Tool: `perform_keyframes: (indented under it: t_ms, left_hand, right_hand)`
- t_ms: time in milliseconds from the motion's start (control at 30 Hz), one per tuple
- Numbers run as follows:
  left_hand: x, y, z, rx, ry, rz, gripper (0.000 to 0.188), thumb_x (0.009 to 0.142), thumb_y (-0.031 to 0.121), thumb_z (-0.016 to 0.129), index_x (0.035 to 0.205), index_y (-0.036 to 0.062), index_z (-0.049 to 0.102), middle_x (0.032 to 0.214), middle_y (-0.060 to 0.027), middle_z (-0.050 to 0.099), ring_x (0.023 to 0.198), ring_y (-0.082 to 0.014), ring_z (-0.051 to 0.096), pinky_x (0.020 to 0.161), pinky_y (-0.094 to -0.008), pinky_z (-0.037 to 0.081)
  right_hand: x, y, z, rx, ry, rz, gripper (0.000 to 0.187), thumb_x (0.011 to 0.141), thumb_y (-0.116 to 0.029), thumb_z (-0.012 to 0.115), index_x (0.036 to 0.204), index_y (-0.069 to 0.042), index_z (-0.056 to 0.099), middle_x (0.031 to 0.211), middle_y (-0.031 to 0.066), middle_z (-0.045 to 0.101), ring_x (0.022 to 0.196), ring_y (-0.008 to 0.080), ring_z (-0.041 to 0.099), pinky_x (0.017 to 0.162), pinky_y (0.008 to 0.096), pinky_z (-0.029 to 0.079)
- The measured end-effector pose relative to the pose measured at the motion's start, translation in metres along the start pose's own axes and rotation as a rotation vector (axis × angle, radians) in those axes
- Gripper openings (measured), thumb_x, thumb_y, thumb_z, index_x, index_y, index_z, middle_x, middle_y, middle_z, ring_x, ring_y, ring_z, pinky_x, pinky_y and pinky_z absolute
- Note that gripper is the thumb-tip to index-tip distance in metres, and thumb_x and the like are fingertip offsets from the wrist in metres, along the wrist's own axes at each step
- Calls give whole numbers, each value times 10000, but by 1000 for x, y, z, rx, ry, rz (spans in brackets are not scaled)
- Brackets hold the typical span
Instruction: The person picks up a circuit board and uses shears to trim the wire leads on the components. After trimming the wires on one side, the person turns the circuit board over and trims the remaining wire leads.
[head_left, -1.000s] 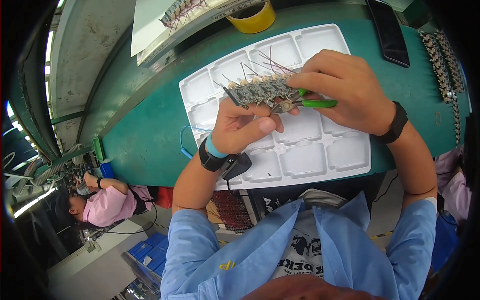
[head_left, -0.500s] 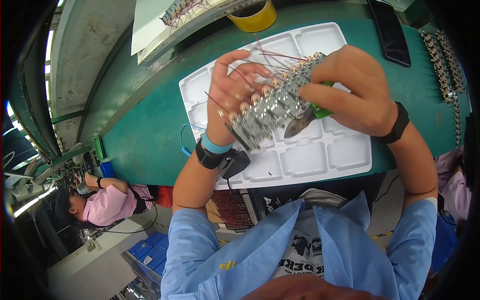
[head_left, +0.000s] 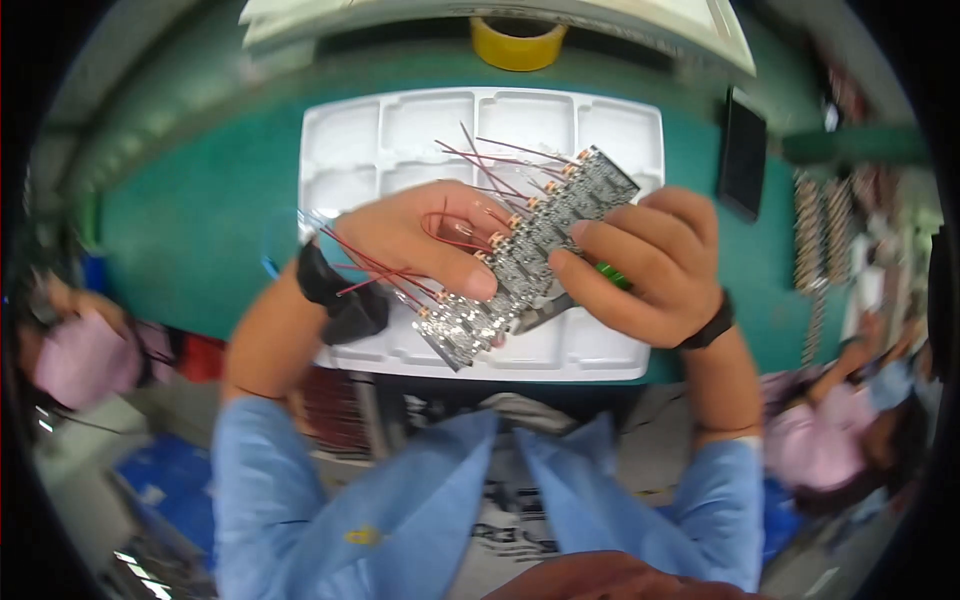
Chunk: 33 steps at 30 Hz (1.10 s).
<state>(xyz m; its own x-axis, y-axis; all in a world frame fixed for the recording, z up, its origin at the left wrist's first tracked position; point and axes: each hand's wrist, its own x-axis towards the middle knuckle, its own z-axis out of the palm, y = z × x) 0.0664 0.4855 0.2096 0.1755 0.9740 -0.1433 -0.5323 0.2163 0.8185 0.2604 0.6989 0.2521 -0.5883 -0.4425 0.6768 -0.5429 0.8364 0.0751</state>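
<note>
A long strip of small circuit boards [head_left: 528, 250] is held slantwise above the white tray, with thin dark red wires [head_left: 490, 160] sticking out from its upper left edge. My left hand [head_left: 425, 235] grips its lower left part, thumb on top and the fingers partly hidden behind it. Over the right side of the strip, my right hand [head_left: 650, 265] is curled with thumb and forefinger at the board's edge. Inside that hand are green-handled cutters [head_left: 612, 276], their metal jaws partly hidden beneath the strip.
The white compartment tray [head_left: 430, 115] lies on the green table [head_left: 200, 215]. Behind it stand a yellow tape roll [head_left: 518, 48] and a pale shelf edge [head_left: 640, 40]. A black phone [head_left: 742, 155] and more board strips [head_left: 820, 235] lie at right. People in pink sit on both sides.
My left hand has turned from palm-up under the strip to thumb-on-top. The strip has tilted more steeply, and both hands sit lower in view. The head view has shifted and levelled.
</note>
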Motion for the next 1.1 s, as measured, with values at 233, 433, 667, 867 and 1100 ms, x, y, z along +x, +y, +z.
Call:
perform_keyframes:
  t_ms: [233,433,667,867,1100]
  left_hand:
    - [18,19,2,-385,122,286,521,1049,77,678,1516,-16,466,1364,-147,692,1168,-217,720,943,-383,657]
    - [14,3,6,-185,235,406,501,1044,41,675,1503,-15,483,1368,-135,687,1194,-230,713,966,-395,659]
    - [27,-8,0,-158,215,408,480,1026,11,692,1472,-18,518,1352,-140,687,1236,-259,703,985,-411,655]
    - [23,-7,3,-99,343,563,478,1035,-22,651,1475,7,467,1329,-192,693,1199,-299,727,967,-413,663]
    - [20,-7,8,-22,425,618,410,1049,-37,612,1422,24,454,1325,-227,704,1142,-317,752,956,-417,665]
  right_hand:
    - [-12,-8,-13,65,-49,532,319,894,-19,817,1192,-24,703,1104,112,689,911,182,658,784,328,513]
    - [26,-17,-5,462,-121,999,366,902,17,802,1235,33,651,1112,96,681,983,151,665,838,261,509]
    - [22,3,14,342,-110,803,416,874,33,828,1249,16,651,1122,74,680,998,121,661,874,253,511]
    - [17,8,16,62,8,734,421,723,-2,892,1116,-52,751,997,86,720,789,175,616,655,289,463]
    - [14,18,10,-129,-119,471,471,713,41,880,1168,-17,771,1094,137,733,952,269,691,850,356,553]
